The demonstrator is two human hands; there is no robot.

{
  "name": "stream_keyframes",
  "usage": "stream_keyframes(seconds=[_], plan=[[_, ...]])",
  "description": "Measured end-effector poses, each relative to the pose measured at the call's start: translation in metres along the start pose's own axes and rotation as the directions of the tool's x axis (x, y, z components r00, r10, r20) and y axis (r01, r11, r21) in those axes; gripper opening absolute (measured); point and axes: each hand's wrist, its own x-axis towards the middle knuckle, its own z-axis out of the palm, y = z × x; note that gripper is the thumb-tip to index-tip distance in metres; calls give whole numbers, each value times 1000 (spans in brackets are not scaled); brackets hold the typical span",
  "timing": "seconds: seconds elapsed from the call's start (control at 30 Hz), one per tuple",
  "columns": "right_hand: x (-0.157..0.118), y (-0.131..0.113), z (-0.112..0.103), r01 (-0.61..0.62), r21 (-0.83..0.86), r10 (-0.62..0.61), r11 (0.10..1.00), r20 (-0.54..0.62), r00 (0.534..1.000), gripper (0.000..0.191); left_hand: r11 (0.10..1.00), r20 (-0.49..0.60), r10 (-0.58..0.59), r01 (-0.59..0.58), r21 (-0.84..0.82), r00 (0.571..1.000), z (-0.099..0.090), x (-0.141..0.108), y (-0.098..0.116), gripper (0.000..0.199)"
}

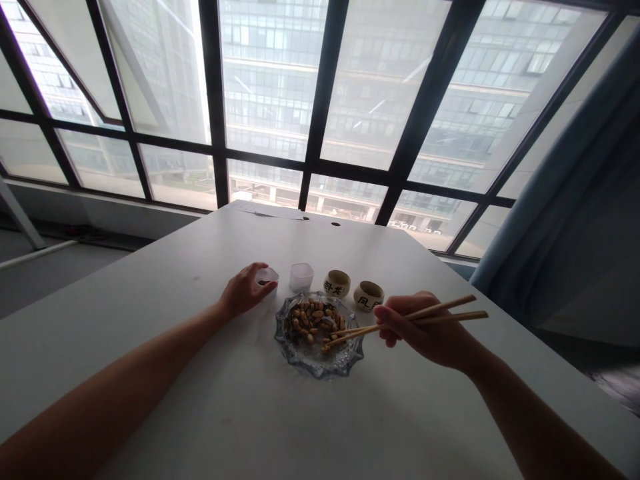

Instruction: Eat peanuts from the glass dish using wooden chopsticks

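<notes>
table (200,373): big and white, holds it all
glass dish (320,363): in the middle, full of peanuts (313,319)
right hand (425,330): grips 2 chopsticks (425,315), tips in the nuts
left hand (245,290): curled on a small plastic cup (269,275), steadying it
hard to see: what is inside that cup

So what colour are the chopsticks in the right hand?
Light tan, like bare wood; the chopsticks in the right hand show best in the head view.
</notes>
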Motion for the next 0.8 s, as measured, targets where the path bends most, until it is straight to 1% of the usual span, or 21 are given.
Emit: stream_keyframes(seconds=[0.13, 0.27, 0.4, 0.47, 0.53, 0.6, 0.63, 0.7, 0.73, 0.8], plan=[[-1, -1, 2, 22, -42, -19, 999, 70, 997, 33, 1000, 5, -3, 3, 7, 1000, 0, 0, 0, 55], [0, 3, 4, 64, -76, -56, 995, 105, 993, 32, 1000, 1, -1, 1, 10, 1000, 0, 0, 0, 54], [1, 8, 5, 62, -41, -58, 997, 111, 992, 36, 1000, 3, -5, 5, 3, 1000, 0, 0, 1, 52], [2, 10, 5, 32, -3, -32, 999, 93, 995, 39, 1000, 4, -7, 7, 1, 1000, -1, 0, 1, 52], [4, 14, 4, -18, 74, 16, 997, 20, 1000, 41, 1000, 0, -7, 7, -1, 1000, -1, 0, 1, 52], [7, 19, 3, -50, 194, 76, 980, -134, 988, 42, 1000, -5, -10, 10, -3, 1000, -1, 0, 1, 52], [8, 22, 2, -48, 270, 111, 962, -224, 968, 43, 1000, -6, -11, 11, -4, 1000, -1, 0, 2, 52], [13, 29, 0, -13, 439, 196, 898, -373, 907, 43, 1000, -6, -11, 11, -6, 1000, -1, 0, 2, 51], [15, 32, -1, 11, 519, 244, 855, -420, 874, 42, 1000, -4, -9, 8, -7, 1000, -1, 0, 2, 51], [19, 38, -3, 54, 643, 336, 764, -468, 817, 41, 1000, -4, -3, 3, -6, 1000, -2, -1, 3, 50]])
